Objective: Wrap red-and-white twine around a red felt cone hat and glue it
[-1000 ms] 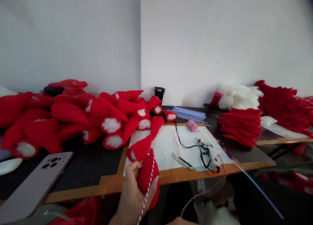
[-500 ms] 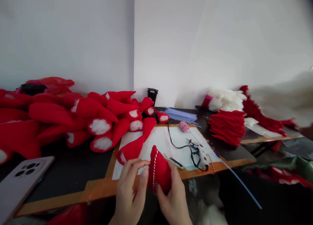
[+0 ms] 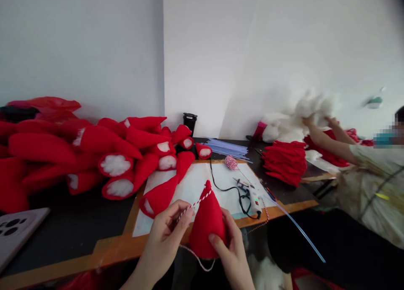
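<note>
My right hand point(image 3: 232, 248) is closed round the lower right side of a red felt cone point(image 3: 206, 227), its thumb pressed on the front. The cone stands tip up, close to me. Between thumb and fingers, my left hand point(image 3: 168, 229) pinches a red-and-white twisted cord point(image 3: 199, 201). That cord runs taut from near the cone's tip down to the left hand, and a loose loop of it hangs below the cone. Behind, a white glue gun point(image 3: 254, 199) with a clear glue stick in its rear lies on a white sheet point(image 3: 195, 187).
Stuffed red cones point(image 3: 116, 166) are heaped at the left, beside a phone point(image 3: 22, 235). A cord ball point(image 3: 230, 163), glue sticks point(image 3: 225, 149), a black cup point(image 3: 190, 122) and stacked red felt point(image 3: 285, 161) lie farther back. At right a co-worker's hands point(image 3: 311, 121) lift white stuffing.
My left hand has drawn the cord away from the cone's side, out to the left. The view has shifted right, and a co-worker raising stuffing now shows there.
</note>
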Tool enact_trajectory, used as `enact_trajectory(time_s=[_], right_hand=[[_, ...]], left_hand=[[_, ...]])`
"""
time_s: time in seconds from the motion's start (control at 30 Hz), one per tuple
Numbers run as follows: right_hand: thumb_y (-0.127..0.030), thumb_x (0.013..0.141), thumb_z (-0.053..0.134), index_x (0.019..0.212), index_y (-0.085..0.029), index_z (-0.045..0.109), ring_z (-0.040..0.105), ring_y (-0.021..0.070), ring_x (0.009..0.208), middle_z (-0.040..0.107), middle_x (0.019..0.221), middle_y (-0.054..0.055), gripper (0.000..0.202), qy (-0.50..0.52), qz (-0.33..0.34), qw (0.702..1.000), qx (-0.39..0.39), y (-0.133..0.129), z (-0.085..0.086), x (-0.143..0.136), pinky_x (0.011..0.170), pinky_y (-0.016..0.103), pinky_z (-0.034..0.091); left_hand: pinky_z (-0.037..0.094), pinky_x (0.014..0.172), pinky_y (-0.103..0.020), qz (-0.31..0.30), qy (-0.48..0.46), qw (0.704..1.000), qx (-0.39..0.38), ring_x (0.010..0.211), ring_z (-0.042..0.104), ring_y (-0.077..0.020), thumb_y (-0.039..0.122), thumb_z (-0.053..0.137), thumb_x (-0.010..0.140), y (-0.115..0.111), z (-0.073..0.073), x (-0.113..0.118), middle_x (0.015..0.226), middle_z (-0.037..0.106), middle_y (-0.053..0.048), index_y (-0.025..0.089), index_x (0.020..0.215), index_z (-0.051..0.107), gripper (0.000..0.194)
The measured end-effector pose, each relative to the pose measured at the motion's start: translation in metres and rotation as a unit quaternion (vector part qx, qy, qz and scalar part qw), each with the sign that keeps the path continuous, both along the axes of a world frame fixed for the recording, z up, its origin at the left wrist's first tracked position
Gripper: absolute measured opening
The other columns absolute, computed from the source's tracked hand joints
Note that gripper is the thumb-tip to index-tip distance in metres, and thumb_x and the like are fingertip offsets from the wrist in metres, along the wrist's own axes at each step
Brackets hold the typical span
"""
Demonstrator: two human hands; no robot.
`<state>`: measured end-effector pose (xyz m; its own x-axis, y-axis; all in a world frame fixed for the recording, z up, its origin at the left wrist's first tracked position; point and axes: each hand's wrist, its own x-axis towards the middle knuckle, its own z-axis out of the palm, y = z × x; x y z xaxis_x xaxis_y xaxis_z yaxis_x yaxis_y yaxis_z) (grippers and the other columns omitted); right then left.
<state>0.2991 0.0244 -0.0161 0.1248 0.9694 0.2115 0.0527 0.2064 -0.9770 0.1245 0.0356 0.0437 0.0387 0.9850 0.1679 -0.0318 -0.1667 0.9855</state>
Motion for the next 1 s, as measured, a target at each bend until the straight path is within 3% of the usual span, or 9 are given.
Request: enact_trajectory(time_s=[0.13,0.3,0.47,0.6,0.77,0.87,1.0], right_hand=[[-0.043,0.07,0.081,0.127,-0.027,0.066,0.054,0.0351,0.131,0.063,0.138,0.008,0.061,0.141,0.065,0.985,-0.075,-0.004,-0.008,0.009,0.108,0.05,0.045],[-0.045,0.067,0.081,0.127,-0.031,0.066,0.058,0.0344,0.127,0.065,0.137,0.005,0.063,0.252,0.166,0.948,-0.105,-0.008,-0.003,0.005,0.107,0.05,0.045],[-0.045,0.076,0.075,0.145,-0.033,0.049,0.042,0.0305,0.143,0.048,0.154,0.001,0.075,0.213,0.233,0.943,-0.104,-0.011,0.011,0.001,0.118,0.048,0.033],[-0.052,0.093,0.059,0.148,-0.031,0.044,0.028,0.0235,0.15,0.039,0.16,0.0,0.061,0.087,0.169,0.973,-0.128,-0.008,0.014,-0.001,0.124,0.043,0.021],[-0.049,0.086,0.071,0.133,-0.028,0.06,0.057,0.0264,0.127,0.063,0.137,0.006,0.052,0.053,0.188,0.98,-0.025,0.001,0.023,-0.003,0.106,0.038,0.048],[-0.048,0.08,0.077,0.124,-0.025,0.066,0.066,0.0277,0.112,0.07,0.122,0.008,0.051,0.115,0.185,0.974,-0.06,0.002,0.027,-0.002,0.096,0.04,0.054],[-0.051,0.073,0.08,0.125,-0.027,0.064,0.068,0.0318,0.112,0.071,0.123,0.008,0.06,0.228,0.168,0.95,-0.132,0.002,0.022,-0.001,0.097,0.048,0.054]], left_hand=[[0.033,0.055,-0.02,0.025,0.007,0.999,0.023,0.062,0.039,-0.0104,0.05,0.056,0.094,-0.001,-0.003,0.001,0.068,0.043,0.003,0.019,0.076,0.055,0.036],[0.035,0.053,-0.019,-0.031,-0.079,0.995,-0.053,0.061,0.039,-0.0104,0.052,0.056,0.093,-0.002,-0.01,0.01,0.067,0.042,0.004,0.02,0.074,0.048,0.038],[0.039,0.057,-0.02,-0.026,-0.053,0.998,-0.034,0.065,0.043,-0.0124,0.051,0.057,0.092,0.001,-0.02,0.012,0.069,0.048,0.002,0.019,0.075,0.055,0.036],[0.043,0.06,-0.022,-0.008,-0.037,0.999,-0.009,0.068,0.046,-0.015,0.053,0.054,0.093,0.002,-0.032,0.013,0.071,0.053,0.001,0.021,0.076,0.056,0.036],[0.04,0.061,-0.022,-0.054,-0.035,0.997,-0.041,0.068,0.045,-0.0144,0.051,0.051,0.095,-0.003,-0.031,0.015,0.072,0.052,0.001,0.02,0.078,0.056,0.036],[0.038,0.059,-0.021,-0.068,-0.034,0.996,-0.053,0.066,0.043,-0.0131,0.052,0.052,0.095,-0.004,-0.027,0.015,0.07,0.051,0.002,0.019,0.077,0.055,0.038],[0.035,0.056,-0.021,-0.069,-0.059,0.993,-0.077,0.062,0.041,-0.0113,0.053,0.055,0.093,-0.001,-0.034,0.016,0.067,0.048,0.003,0.018,0.073,0.054,0.04]])
